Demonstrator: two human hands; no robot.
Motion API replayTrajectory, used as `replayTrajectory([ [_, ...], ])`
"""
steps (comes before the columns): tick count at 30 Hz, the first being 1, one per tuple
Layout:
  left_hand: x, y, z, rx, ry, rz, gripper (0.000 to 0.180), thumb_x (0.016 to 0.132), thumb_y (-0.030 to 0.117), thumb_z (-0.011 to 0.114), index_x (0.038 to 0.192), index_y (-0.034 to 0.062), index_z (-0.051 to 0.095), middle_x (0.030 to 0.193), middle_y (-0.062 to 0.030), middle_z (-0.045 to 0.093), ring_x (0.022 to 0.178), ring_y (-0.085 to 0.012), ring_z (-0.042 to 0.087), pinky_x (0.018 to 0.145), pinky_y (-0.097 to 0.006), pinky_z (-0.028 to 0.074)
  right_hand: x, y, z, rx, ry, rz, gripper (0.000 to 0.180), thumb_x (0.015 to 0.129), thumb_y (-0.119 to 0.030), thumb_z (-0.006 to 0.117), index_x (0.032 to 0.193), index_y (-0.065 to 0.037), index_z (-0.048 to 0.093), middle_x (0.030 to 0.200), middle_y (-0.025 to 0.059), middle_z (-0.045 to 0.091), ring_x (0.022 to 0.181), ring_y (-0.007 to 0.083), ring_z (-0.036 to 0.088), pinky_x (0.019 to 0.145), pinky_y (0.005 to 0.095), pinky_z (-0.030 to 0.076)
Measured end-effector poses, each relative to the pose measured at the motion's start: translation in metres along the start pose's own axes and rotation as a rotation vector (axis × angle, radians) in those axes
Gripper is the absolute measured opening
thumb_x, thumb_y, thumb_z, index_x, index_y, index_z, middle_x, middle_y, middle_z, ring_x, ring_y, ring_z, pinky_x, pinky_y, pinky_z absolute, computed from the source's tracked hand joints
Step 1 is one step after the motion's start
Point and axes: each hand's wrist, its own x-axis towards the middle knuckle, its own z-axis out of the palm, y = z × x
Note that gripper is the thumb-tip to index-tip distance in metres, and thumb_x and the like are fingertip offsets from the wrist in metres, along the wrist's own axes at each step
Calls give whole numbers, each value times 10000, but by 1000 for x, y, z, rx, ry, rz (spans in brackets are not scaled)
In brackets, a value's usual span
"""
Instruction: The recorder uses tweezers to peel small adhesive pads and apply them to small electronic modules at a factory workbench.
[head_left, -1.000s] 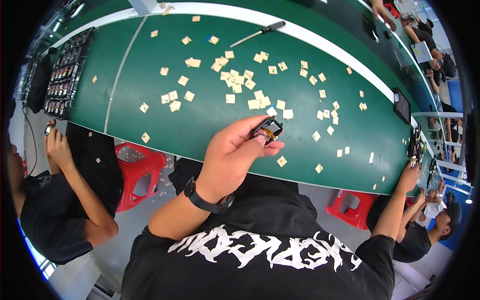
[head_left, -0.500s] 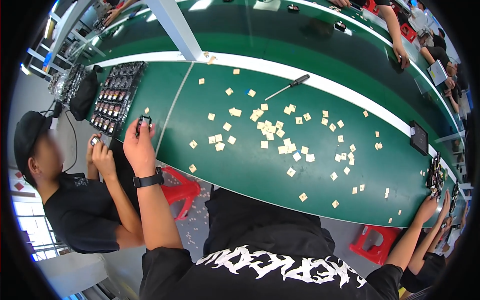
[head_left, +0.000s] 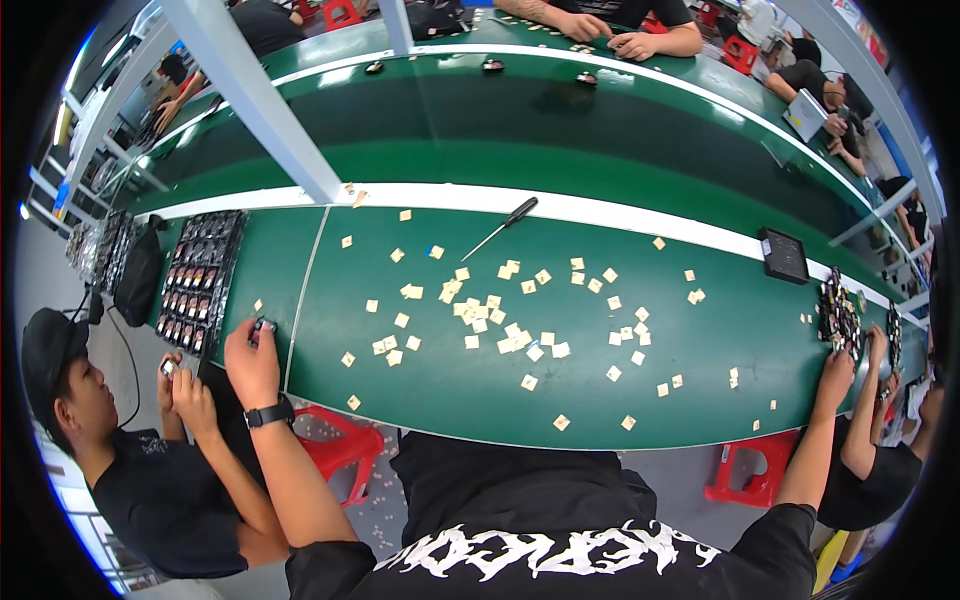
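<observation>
a small dark part (head_left: pixel 264 326) is pinched in the fingers of the left hand (head_left: pixel 252 357), closed around it, at the near left edge of the green table (head_left: pixel 420 400), just beside a black tray (head_left: pixel 200 280). its long axis cannot be told. the right hand is out of view.

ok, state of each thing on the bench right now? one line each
left hand: stretched out left, gripping a small dark part at the belt edge
right hand: stretched out right, at the small dark tray; grip not visible
screwdriver: lying flat, untouched
tan squares: scattered loose on the green belt
long parts tray: filled, flat on belt
black box: lying flat
</observation>
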Motion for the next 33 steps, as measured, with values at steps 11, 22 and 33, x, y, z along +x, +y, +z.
replayTrajectory([
  [11,-78,187,-70,-813,-62,318,447,889,157,678,1281,-35,583,1350,-162,541,1183,-270,554,951,-338,447,-45,-57,-70,114,221,-318,274,885,-80,693,1140,-10,622,1129,191,663,1026,368,660,860,439,552],
  [22,-95,251,-121,-1170,-243,864,323,863,384,648,1094,159,643,1118,-158,524,996,-261,516,998,-499,351,-120,-285,-193,739,313,-1016,242,809,-33,751,1032,36,685,963,155,696,712,215,676,575,296,551],
  [33,-129,205,-64,-1025,-555,238,126,744,-42,725,853,-20,665,914,-127,632,749,-158,604,646,-254,473,-120,-336,-196,806,277,-1414,236,739,-32,694,968,21,700,1000,120,652,618,116,560,507,241,455],
])
